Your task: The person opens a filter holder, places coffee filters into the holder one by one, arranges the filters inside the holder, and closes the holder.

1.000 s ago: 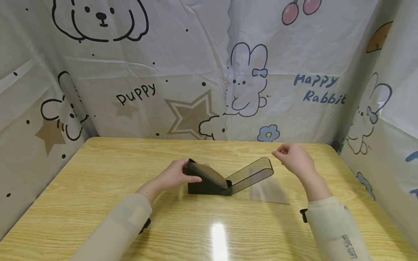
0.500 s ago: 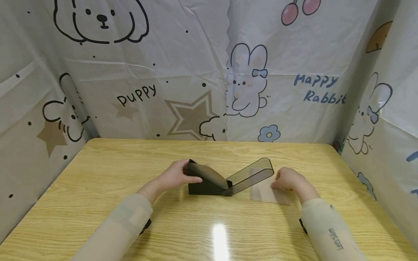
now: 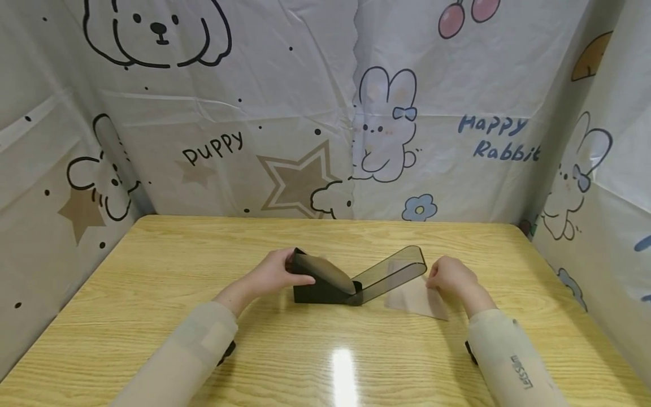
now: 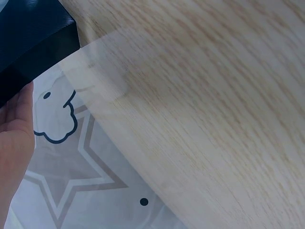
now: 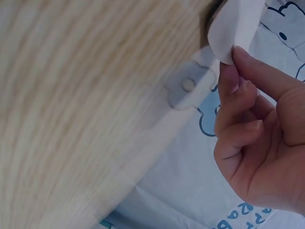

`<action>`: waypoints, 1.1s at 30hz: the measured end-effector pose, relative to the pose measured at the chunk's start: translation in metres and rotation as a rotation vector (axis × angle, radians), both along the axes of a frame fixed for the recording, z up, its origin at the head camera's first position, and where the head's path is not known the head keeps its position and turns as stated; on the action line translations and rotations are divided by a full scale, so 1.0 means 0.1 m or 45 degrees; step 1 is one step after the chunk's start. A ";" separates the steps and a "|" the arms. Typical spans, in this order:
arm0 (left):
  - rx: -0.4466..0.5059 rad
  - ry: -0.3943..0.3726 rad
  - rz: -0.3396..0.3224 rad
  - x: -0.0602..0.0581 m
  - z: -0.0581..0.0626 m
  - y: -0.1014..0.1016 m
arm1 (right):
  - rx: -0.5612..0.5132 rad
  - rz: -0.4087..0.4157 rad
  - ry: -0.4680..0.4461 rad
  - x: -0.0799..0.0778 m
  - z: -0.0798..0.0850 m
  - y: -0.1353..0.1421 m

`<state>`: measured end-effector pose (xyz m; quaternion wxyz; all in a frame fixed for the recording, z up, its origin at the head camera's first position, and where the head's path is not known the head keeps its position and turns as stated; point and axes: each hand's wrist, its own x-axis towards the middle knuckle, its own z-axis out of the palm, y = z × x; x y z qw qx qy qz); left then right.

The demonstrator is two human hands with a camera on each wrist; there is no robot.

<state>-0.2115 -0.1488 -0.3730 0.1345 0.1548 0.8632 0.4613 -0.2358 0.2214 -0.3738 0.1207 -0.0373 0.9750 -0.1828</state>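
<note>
A black filter-holder box stands on the table, its smoky see-through lid flipped out to the right. Brown rounded contents show in the box's opening. My left hand grips the box's left end, thumb across the front; in the left wrist view its fingers reach behind the black wall. To the right, partly behind the lid, is a thin pale paper coffee filter. My right hand pinches its edge between thumb and forefinger. The right wrist view shows the filter's rounded corner in that pinch.
The light wood table runs back to a printed curtain that also closes both sides. A bright light reflection lies on the tabletop in front of the box.
My right hand has come down from above the lid's end to the paper filter and now pinches it; the filter has shifted slightly. My left hand and the box stay put.
</note>
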 end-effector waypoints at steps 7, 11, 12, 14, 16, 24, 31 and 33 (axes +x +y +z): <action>-0.008 -0.001 0.006 0.00 0.00 0.00 | -0.011 -0.041 0.023 -0.02 0.04 0.03; -0.007 -0.004 -0.001 0.02 -0.02 0.00 | -0.037 -0.071 0.028 -0.01 0.05 0.07; -0.005 -0.001 -0.004 0.02 -0.03 0.00 | -0.039 -0.077 0.033 -0.01 0.05 0.09; 0.001 0.005 -0.010 0.02 -0.03 0.00 | -0.041 -0.093 0.042 0.00 0.06 0.10; 0.005 0.017 -0.016 0.02 -0.02 0.00 | -0.047 -0.093 0.049 0.00 0.08 0.11; -0.005 0.020 -0.014 0.00 -0.02 0.00 | -0.239 -0.038 0.059 0.02 0.18 0.19; -0.004 0.039 -0.017 0.00 -0.03 0.00 | -0.307 -0.037 0.084 0.03 0.42 0.24; -0.003 0.036 -0.017 0.00 -0.02 -0.01 | -0.293 -0.042 0.106 0.03 0.49 0.23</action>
